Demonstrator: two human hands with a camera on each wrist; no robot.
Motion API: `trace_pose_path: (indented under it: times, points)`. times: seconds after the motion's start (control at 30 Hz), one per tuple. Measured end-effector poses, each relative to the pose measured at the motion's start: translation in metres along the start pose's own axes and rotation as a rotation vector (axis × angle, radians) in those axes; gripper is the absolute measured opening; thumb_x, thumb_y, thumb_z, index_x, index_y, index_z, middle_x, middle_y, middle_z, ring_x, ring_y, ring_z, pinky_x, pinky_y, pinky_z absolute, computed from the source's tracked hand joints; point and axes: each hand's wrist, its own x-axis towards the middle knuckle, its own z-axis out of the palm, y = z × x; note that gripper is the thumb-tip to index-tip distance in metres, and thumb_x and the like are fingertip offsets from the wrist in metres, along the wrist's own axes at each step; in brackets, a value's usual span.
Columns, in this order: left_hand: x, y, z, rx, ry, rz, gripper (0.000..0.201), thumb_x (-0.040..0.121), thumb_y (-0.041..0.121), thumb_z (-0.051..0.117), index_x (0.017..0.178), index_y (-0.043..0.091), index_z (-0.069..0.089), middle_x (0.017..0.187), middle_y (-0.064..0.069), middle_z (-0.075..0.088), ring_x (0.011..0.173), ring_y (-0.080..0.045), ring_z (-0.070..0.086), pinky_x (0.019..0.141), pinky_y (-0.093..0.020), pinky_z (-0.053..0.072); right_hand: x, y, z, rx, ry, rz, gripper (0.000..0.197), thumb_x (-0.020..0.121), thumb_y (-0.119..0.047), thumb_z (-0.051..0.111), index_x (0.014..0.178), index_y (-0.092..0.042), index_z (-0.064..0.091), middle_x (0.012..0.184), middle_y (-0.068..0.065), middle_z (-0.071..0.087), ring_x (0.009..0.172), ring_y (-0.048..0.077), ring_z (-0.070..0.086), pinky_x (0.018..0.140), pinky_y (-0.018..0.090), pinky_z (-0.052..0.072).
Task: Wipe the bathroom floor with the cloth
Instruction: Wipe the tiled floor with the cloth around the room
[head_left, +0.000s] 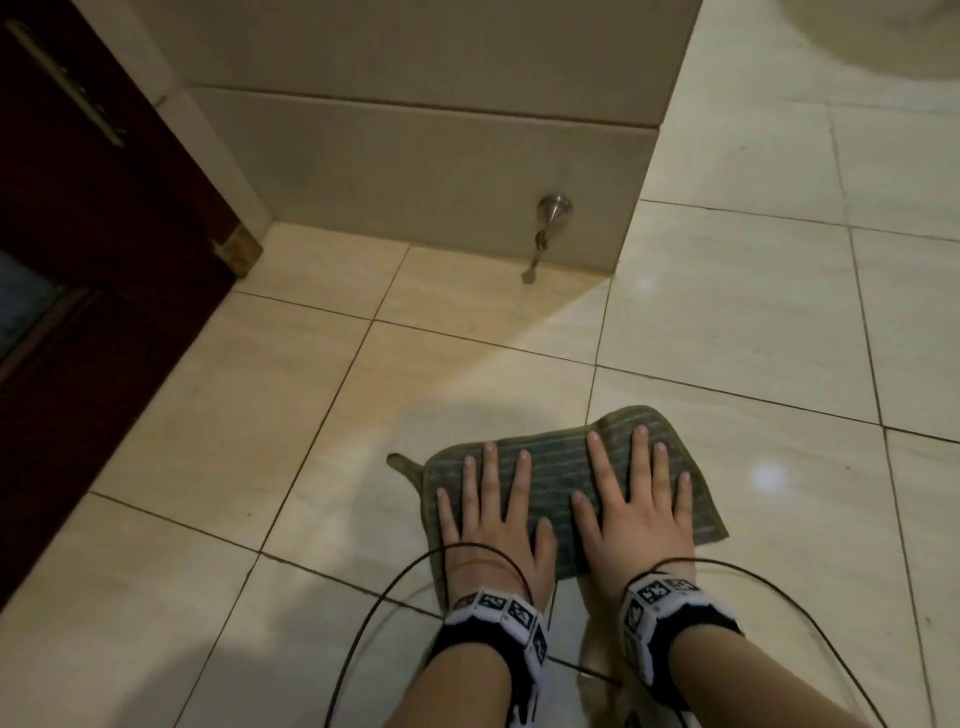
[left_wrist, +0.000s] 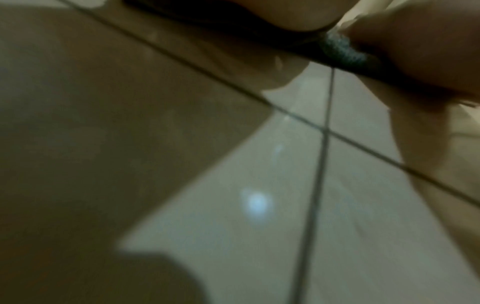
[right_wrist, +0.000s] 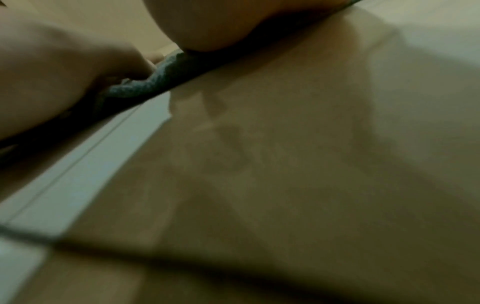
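A grey-green striped cloth (head_left: 558, 480) lies flat on the beige tiled floor (head_left: 311, 415) in the head view, low and right of centre. My left hand (head_left: 493, 514) presses flat on the cloth's left half, fingers straight and spread. My right hand (head_left: 641, 499) presses flat on its right half in the same way. In the left wrist view the cloth's dark edge (left_wrist: 342, 51) shows under my palm (left_wrist: 415, 47). The right wrist view shows the cloth's edge (right_wrist: 155, 80) squeezed between my hand (right_wrist: 52, 82) and the floor.
A tiled wall block (head_left: 415, 171) stands ahead, with a metal doorstop (head_left: 550, 218) at its base. A dark wooden door (head_left: 93, 234) stands at the left. Black cables (head_left: 374, 613) loop from my wrist bands over the floor. Tiles stretch away to the right.
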Motion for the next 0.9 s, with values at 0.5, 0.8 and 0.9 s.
trace_pose_path:
  times: [0.5,0.8,0.9]
  points:
    - [0.012,0.038,0.003,0.011,-0.103,0.052,0.072,0.080,0.057,-0.013,0.147,0.035,-0.028,0.157,0.001,-0.032,0.148,-0.030,-0.022,0.110,-0.064,-0.016,0.003,0.031,-0.017,0.056,-0.078,0.018,0.060,0.101,-0.050,0.010,0.146,-0.041,-0.029,0.153,0.002,-0.040,0.147,0.023,-0.025,0.120,0.039,-0.012]
    - [0.088,0.109,-0.015,-0.009,-0.135,0.186,0.065,0.102,0.054,0.017,0.151,0.038,-0.021,0.156,0.004,-0.037,0.144,-0.025,-0.032,0.109,-0.062,-0.021,0.069,0.076,-0.047,0.059,-0.035,0.229,0.061,0.101,-0.052,0.012,0.149,-0.040,-0.024,0.158,0.006,-0.031,0.149,0.027,-0.018,0.121,0.043,-0.006]
    - [0.096,0.107,-0.016,-0.053,-0.120,0.173,0.061,0.102,0.051,0.016,0.151,0.041,-0.019,0.157,0.009,-0.033,0.146,-0.020,-0.029,0.112,-0.059,-0.020,0.085,0.068,-0.051,0.046,-0.025,0.260,0.064,0.100,-0.055,0.012,0.150,-0.038,-0.024,0.158,0.009,-0.031,0.149,0.029,-0.018,0.120,0.046,-0.008]
